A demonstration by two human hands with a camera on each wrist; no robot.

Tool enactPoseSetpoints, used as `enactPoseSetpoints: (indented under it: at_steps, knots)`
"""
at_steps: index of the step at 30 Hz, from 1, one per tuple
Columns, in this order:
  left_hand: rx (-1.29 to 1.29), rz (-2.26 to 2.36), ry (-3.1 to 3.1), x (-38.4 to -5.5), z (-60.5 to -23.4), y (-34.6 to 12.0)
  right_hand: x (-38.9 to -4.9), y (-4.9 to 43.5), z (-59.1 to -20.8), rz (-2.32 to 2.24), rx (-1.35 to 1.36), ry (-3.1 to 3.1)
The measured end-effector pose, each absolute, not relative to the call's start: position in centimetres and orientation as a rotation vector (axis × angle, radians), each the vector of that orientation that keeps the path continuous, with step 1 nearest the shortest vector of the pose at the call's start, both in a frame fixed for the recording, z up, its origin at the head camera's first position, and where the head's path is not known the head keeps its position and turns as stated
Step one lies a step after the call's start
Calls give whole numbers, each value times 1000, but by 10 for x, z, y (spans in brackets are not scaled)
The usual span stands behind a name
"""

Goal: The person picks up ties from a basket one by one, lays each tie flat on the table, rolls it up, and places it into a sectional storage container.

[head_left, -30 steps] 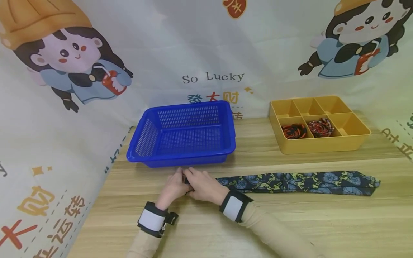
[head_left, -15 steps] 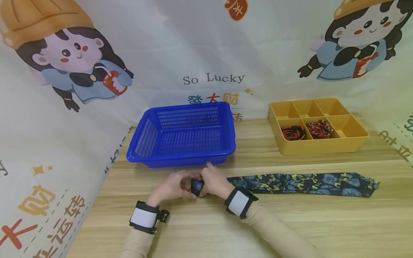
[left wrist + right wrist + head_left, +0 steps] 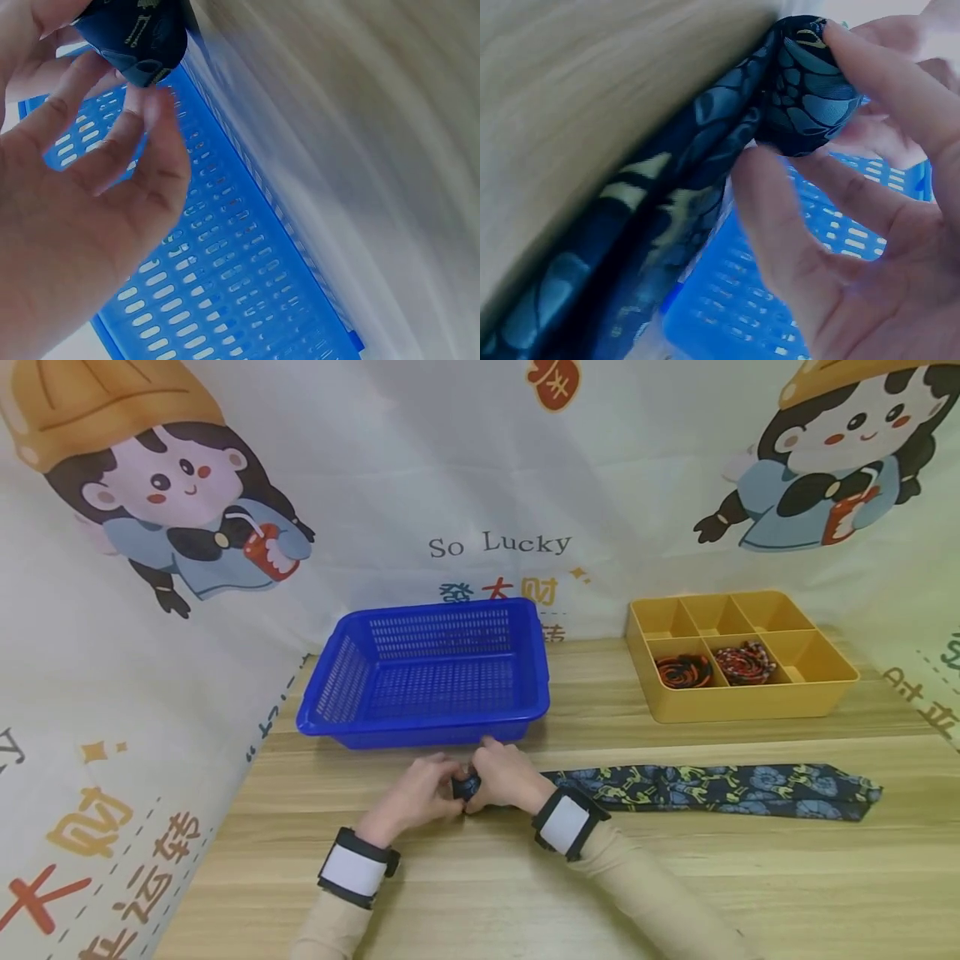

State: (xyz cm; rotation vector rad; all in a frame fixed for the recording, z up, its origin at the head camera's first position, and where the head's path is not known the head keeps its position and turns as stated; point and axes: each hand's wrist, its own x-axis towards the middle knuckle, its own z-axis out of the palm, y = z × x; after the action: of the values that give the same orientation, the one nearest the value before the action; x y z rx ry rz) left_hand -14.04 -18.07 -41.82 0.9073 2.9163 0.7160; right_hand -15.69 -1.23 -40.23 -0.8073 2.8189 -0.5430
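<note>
A dark navy necktie (image 3: 720,789) with blue flowers and yellow-green figures lies flat along the table, its wide end to the right. Its other end is wound into a small roll (image 3: 810,94), which sits between both hands. My left hand (image 3: 420,792) grips the roll from the left with bent fingers; in the left wrist view its fingertips touch the roll's lower tip. From the other side my right hand (image 3: 510,777) holds the roll, thumb and fingers around it, in the right wrist view. Fingers hide much of the roll in the head view.
A blue perforated basket (image 3: 427,724) stands just behind the hands. At the back right is a yellow divided box (image 3: 750,700), with an orange-and-black fabric roll (image 3: 684,672) and a red checked one (image 3: 744,663) in two front compartments. A printed cloth hangs behind.
Both hands have shifted right along the necktie, with the roll between them. The flat length left of the wide end has become slightly shorter. The basket and box stay put.
</note>
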Motion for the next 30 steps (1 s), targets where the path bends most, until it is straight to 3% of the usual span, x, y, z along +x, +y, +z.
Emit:
enactPoseSetpoints:
  at_steps: [8,16,30]
  knots:
    - [968,711,2926,-139,-419,-174,-168,-6,-406,-568,-789,2781]
    - [945,713,2923,-138,-417,-168,-175,5,-403,-569,-955,2682]
    - [1011,690,2900,-130,-425,-153,-174,22,-410,-705,-839,2580]
